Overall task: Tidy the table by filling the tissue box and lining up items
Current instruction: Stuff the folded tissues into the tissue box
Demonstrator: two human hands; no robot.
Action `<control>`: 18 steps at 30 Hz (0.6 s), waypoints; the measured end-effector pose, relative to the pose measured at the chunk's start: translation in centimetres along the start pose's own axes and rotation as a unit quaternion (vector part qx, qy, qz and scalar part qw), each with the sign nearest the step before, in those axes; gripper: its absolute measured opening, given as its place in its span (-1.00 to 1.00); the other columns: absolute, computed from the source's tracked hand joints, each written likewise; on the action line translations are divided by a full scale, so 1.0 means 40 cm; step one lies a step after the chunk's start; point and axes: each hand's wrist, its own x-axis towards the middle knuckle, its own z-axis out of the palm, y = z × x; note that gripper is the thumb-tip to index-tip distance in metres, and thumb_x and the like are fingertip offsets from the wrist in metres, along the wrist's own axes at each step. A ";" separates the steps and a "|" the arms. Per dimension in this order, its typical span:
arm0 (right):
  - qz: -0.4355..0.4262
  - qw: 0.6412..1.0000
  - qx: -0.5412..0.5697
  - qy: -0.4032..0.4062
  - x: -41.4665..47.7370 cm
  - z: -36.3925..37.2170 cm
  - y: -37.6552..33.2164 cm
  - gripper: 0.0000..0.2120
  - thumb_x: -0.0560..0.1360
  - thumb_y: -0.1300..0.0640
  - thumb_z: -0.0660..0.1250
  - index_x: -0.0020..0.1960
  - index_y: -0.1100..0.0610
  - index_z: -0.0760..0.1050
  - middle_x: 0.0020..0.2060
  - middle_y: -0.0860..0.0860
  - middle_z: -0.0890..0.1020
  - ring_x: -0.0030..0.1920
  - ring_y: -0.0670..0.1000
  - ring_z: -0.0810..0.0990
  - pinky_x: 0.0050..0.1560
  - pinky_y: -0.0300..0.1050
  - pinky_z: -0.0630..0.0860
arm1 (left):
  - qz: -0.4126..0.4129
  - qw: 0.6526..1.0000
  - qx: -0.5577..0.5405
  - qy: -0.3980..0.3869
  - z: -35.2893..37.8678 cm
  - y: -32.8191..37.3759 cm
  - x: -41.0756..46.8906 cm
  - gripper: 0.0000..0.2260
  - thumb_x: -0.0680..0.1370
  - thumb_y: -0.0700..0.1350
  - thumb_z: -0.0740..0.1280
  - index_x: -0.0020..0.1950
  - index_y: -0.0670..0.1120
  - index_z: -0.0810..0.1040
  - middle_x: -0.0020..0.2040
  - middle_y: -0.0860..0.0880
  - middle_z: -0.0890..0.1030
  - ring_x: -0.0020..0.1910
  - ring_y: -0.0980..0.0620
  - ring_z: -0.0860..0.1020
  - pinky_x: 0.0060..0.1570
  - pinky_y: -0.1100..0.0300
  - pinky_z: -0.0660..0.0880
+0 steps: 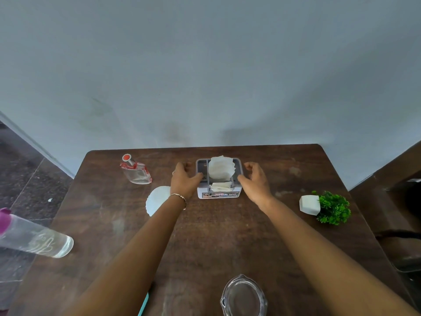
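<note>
Step in hand: squaring the box (219, 195), which sits at the far middle of the worktop (227, 236). Filling looks largely done.

Hands: your left hand (185, 180) and right hand (255, 180) flank the box, fingers loosely curled, a thumb at each side wall. You cannot tell whether they clamp it.

Box, rear compartment: a wad (221, 167) of round tissues standing well above the rim.
Box, front compartment: a flat folded stack (220, 186).

Loose: one round tissue (156, 201) on the worktop, partly under your left wrist.

Next move, as a judgement: free a hand, lift the tissue by its edge and tuck it in with the wad. Then begin the line-up.

Plant (328, 208): right of the box, pot on its side; it needs standing up.
Flask (136, 172): red cap, far left; contents unclear.
Bottle (36, 241): purple cap, left edge; seemingly some clear liquid.
Jug (243, 297): near edge; looks empty.
</note>
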 end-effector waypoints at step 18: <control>0.145 0.975 0.151 -0.073 -0.010 0.085 -0.052 -0.79 0.60 0.08 0.07 0.05 0.07 0.47 0.07 0.10 0.59 0.09 0.12 0.56 0.22 0.16 0.51 | -0.109 0.988 -0.106 -0.006 0.019 -0.004 -0.007 -0.67 0.55 -0.04 0.28 0.22 -0.22 0.47 0.07 -0.18 0.58 0.03 -0.17 0.56 0.11 -0.03 0.50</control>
